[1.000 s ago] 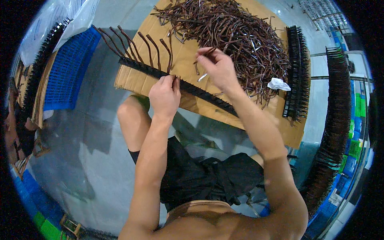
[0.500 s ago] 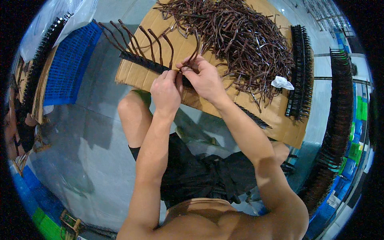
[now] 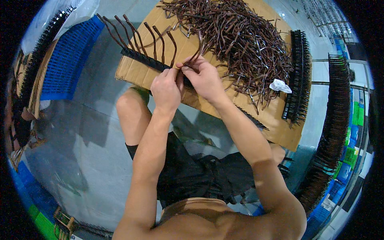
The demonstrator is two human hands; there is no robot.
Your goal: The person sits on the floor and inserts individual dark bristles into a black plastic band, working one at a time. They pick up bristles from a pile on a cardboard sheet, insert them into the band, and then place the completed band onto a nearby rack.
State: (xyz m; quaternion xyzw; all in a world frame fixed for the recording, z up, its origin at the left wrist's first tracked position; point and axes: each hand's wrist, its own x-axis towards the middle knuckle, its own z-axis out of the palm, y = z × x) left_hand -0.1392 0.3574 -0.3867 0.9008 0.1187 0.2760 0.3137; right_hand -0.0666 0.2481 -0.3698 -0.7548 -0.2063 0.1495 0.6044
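Observation:
My left hand (image 3: 166,90) is closed on a long black toothed bar (image 3: 140,59) near the front edge of a cardboard sheet (image 3: 130,72). Along the bar's left part stand several thin brown strips with bent tips (image 3: 155,45), which look like eyeglass temples. Close beside the left hand, my right hand (image 3: 207,82) pinches another brown strip (image 3: 197,54) at the bar. Both sets of fingertips nearly meet, and they hide where this strip joins the bar. A large heap of loose brown strips (image 3: 248,44) covers the far part of the cardboard.
A crumpled white tissue (image 3: 281,86) lies right of the heap, beside upright black toothed bars (image 3: 298,76). Another bar's teeth (image 3: 252,118) show past my right forearm. A long dark filled row (image 3: 338,104) stands farther right. At the left is a blue mesh crate (image 3: 72,60).
The strip in my right hand leans further right and lower than before. Both hands stay at nearly the same spot on the bar; the whole view has shifted slightly.

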